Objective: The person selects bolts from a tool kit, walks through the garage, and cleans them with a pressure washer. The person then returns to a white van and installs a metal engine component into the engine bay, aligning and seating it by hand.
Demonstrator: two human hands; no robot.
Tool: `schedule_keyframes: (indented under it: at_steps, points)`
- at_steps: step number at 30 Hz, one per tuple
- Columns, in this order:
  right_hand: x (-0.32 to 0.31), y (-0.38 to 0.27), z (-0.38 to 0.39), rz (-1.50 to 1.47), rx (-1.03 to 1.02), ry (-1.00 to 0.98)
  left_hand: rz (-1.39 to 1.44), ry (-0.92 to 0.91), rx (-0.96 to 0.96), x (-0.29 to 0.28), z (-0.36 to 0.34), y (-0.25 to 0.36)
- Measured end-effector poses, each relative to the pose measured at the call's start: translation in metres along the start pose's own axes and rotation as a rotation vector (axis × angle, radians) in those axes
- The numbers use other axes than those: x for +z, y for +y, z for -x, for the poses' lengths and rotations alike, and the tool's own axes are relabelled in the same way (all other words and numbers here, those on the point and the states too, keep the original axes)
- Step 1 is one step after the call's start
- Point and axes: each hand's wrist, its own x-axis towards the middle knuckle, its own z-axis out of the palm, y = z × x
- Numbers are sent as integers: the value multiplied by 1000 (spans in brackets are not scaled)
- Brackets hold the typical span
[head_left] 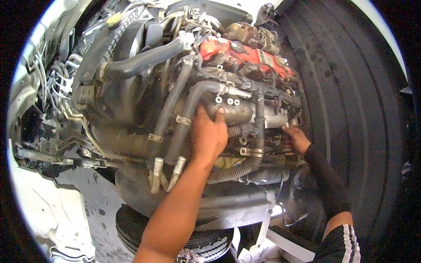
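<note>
Fingertips hidden, right hand [297, 138], engine [228, 109]

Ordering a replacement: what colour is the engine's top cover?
Red, the engine top cover, seen in the head view above both hands.

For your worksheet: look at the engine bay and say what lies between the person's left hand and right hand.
In the head view, a black ribbed hose runs down between the left hand and the right hand, with a metal bracket at its foot.
</note>
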Motion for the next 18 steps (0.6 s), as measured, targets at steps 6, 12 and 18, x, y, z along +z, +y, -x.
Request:
schedule_keyframes:
  at_steps: [6, 12, 18]
  points:
    - [1, 11, -12, 35, 14, -5, -12, -73, -83, -1, -1, 0]
    - [2, -6, -1, -204, 252, -31, 62, -81, -31, 2, -5, -7]
    - [6, 1, -2, -49, 101, -70, 55, -87, -69, -1, 3, -6]
